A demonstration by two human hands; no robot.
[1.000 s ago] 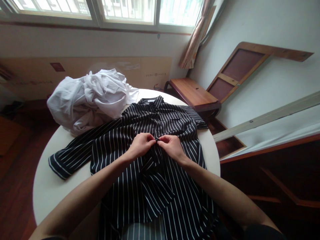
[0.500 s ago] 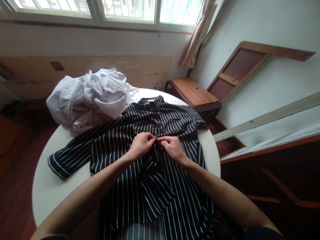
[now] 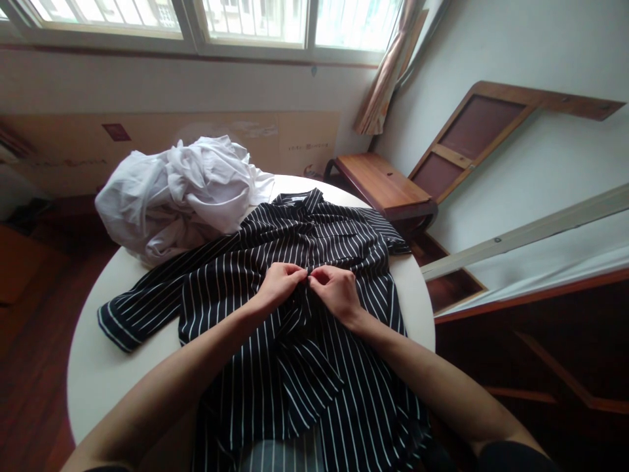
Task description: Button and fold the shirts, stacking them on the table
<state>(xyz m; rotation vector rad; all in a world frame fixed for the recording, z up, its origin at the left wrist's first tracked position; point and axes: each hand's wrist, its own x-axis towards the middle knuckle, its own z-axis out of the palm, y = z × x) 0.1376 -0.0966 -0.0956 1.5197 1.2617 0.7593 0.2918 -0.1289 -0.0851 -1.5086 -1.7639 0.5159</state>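
Observation:
A black shirt with white stripes (image 3: 226,288) lies front up, its collar toward the window and its hem over the near table edge. My left hand (image 3: 281,283) pinches the front edge at mid-chest. Close beside it, my right hand (image 3: 335,288) has thumb and forefinger pressed together on the same front strip. Any button between the fingertips is too small to make out. One sleeve stretches out to the left; below my hands a striped flap of cloth is folded over the front.
The round white table (image 3: 93,373) carries a heap of white cloth (image 3: 181,196) at its back left. Behind it on the right are a wooden stool (image 3: 383,180) and a wood-framed panel (image 3: 481,124). A dark wooden piece (image 3: 535,354) stands at the right.
My right hand's fingers have curled in more, and its fingertips have shifted slightly on the shirt front. My left hand keeps its pinch. The view has moved a little.

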